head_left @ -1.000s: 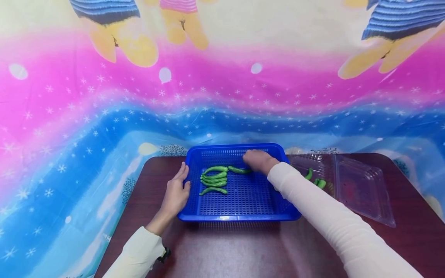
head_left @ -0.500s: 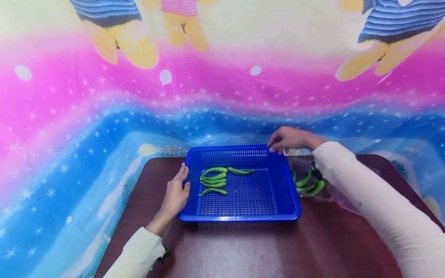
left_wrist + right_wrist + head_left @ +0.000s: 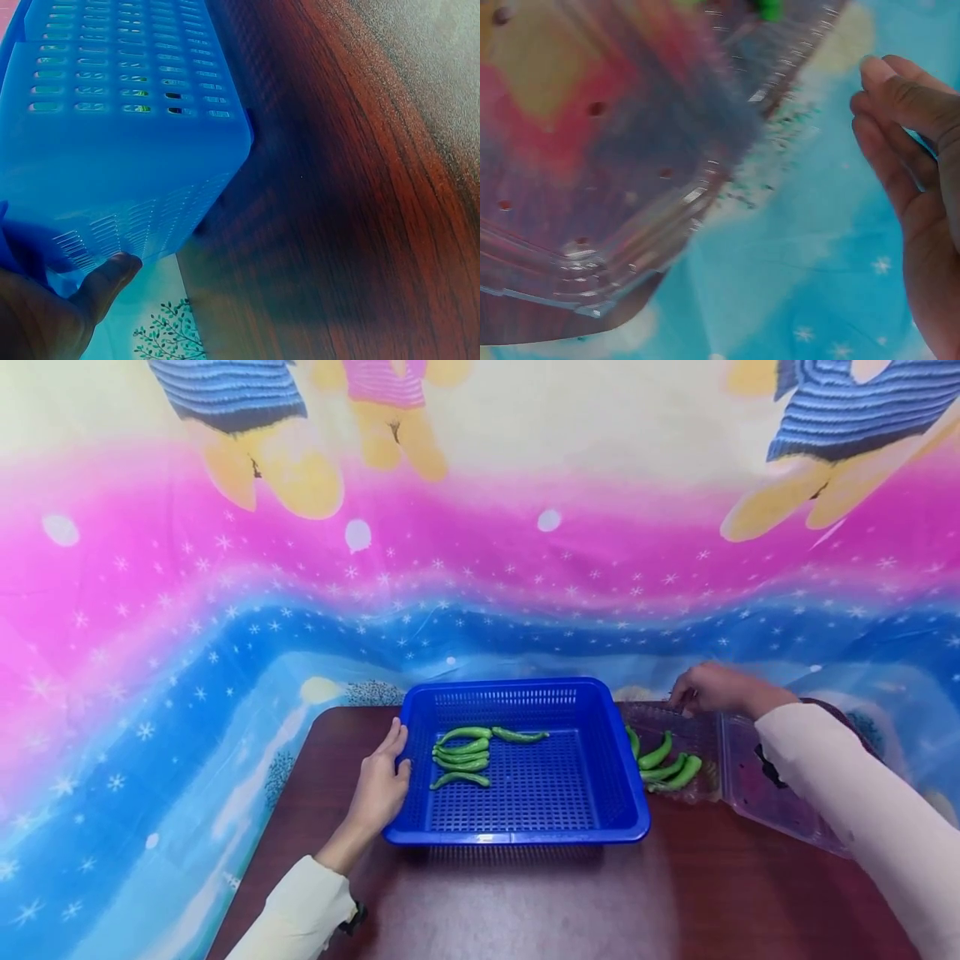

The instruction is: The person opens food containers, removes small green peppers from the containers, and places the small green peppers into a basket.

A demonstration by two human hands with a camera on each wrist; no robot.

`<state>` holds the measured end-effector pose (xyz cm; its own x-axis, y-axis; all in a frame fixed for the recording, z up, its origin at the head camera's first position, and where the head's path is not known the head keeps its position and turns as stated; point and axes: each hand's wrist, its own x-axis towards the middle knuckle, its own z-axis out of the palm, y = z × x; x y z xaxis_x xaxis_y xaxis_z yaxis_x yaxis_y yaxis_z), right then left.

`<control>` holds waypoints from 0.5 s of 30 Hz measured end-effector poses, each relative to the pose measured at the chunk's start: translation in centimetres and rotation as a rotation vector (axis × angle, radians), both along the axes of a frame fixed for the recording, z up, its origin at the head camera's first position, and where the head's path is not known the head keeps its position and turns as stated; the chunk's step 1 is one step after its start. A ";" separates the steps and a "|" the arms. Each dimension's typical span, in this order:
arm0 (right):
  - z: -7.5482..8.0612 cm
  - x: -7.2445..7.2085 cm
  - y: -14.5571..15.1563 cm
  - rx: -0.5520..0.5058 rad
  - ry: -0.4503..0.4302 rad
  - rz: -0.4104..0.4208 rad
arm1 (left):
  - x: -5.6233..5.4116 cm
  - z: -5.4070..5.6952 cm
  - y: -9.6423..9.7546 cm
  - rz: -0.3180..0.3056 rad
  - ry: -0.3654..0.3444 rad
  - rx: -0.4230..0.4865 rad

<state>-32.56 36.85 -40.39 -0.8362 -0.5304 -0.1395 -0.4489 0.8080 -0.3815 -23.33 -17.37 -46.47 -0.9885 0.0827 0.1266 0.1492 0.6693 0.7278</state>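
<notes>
A blue perforated plastic basket (image 3: 525,837) stands on the table. Inside it, several green chili peppers (image 3: 461,758) lie in a column at the left, and another green chili pepper (image 3: 520,735) lies beside the top one. My left hand (image 3: 380,785) rests against the basket's left side with straight fingers; in the left wrist view a digit (image 3: 112,276) touches the outer wall. My right hand (image 3: 712,689) hovers over the far edge of a clear clamshell container (image 3: 708,722), holding nothing, fingers loosely bent. More green chili peppers (image 3: 678,772) lie in that container.
The container's clear lid (image 3: 772,793) lies folded out to the right, partly under the right sleeve (image 3: 832,777). A dark reddish wooden table (image 3: 570,902) carries everything. Behind its far edge hangs a colourful printed cloth (image 3: 480,560).
My right hand has released a chili pepper in the basket, lifted out and moved right to the clear container. My left hand has stayed at the basket's side.
</notes>
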 end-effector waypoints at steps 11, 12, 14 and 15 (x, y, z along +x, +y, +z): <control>-3.6 0.8 -1.1 0.143 0.012 0.188 | -0.2 -0.3 -0.1 0.001 0.033 -0.010; -3.8 0.8 -1.3 0.126 0.009 0.200 | -0.2 -0.3 -0.1 0.000 0.035 -0.009; -4.4 0.8 -1.6 0.105 0.040 0.239 | -0.2 -0.3 -0.1 0.003 0.036 -0.008; -4.6 0.8 -1.8 0.096 0.061 0.261 | -0.2 -0.3 -0.1 0.001 0.033 -0.006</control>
<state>-31.81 35.06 -44.99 -0.6813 -0.7159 -0.1529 -0.6666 0.6930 -0.2747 -23.54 -17.43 -46.74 -0.9839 0.0823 0.1589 0.1724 0.6736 0.7187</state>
